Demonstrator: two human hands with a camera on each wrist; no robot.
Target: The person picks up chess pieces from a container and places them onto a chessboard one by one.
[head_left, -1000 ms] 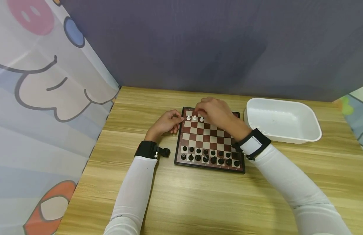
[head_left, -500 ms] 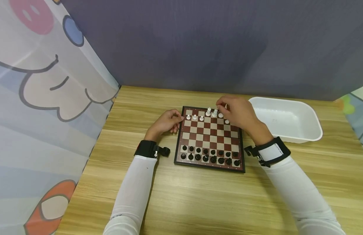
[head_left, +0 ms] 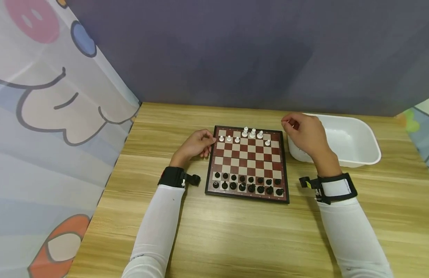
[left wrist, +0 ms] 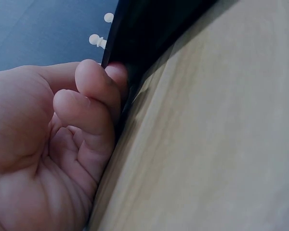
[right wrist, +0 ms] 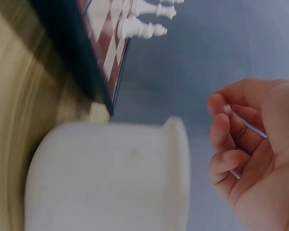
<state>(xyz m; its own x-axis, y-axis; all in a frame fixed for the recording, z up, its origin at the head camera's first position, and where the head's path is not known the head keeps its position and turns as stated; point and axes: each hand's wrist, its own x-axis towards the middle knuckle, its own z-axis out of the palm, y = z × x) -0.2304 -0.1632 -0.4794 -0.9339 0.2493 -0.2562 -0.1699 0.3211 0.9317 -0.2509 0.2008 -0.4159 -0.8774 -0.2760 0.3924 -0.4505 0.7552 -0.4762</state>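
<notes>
A brown-and-cream chessboard (head_left: 247, 162) lies on the table. My left hand (head_left: 197, 143) holds its left edge; in the left wrist view the curled fingers (left wrist: 86, 110) meet the dark side of the board. My right hand (head_left: 306, 133) is above the left end of a white plastic tray (head_left: 351, 162), its fingers loosely curled; the right wrist view shows nothing between them. Three white pawns (head_left: 229, 138) stand at the board's far left and another white pawn (head_left: 267, 143) at the right. Behind them are a white king (head_left: 245, 132), a white queen (head_left: 252, 133) and a white bishop (head_left: 259, 134).
Two rows of black chess pieces (head_left: 247, 183) stand along the board's near side. The wooden table (head_left: 228, 235) meets a dark grey wall (head_left: 214, 58) at the back. A cartoon-printed curtain (head_left: 61, 154) hangs along the left edge.
My right hand has moved right, from over the white pieces to the tray, uncovering the far side of the board. My left hand stays at the board's left edge.
</notes>
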